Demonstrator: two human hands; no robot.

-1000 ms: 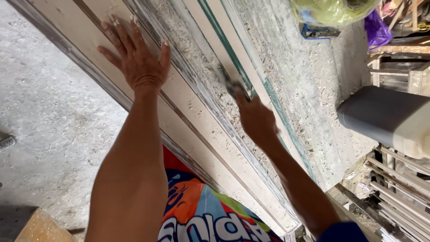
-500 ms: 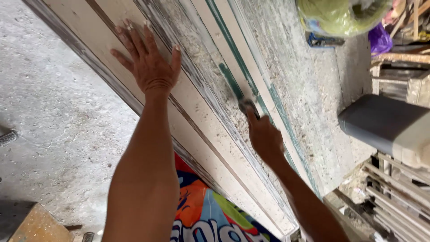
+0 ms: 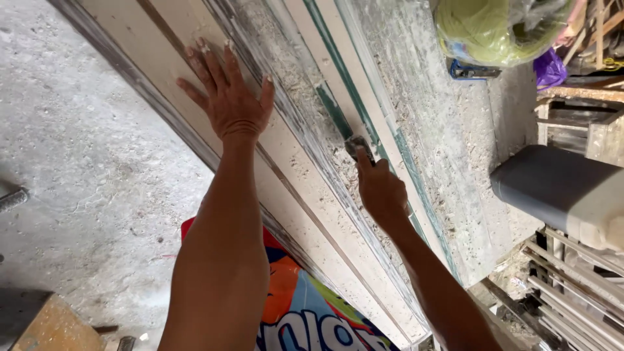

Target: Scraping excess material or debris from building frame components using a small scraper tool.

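Left hand (image 3: 227, 97): flat, fingers spread, on long pale boards (image 3: 305, 195). Right hand (image 3: 380, 192): pressing small scraper (image 3: 359, 146) against green-striped board edge.

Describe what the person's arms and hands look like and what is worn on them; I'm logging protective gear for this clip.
Both forearms are bare, with no sleeves in view. The left hand and right hand wear no gloves; no rings, watch or bands are visible. Fingernails look short.

A long cream wooden frame (image 3: 305, 195), dusty and streaked with green paint, lies diagonally from near right to far left; a small dark scraper (image 3: 359, 147) presses on its green strip.
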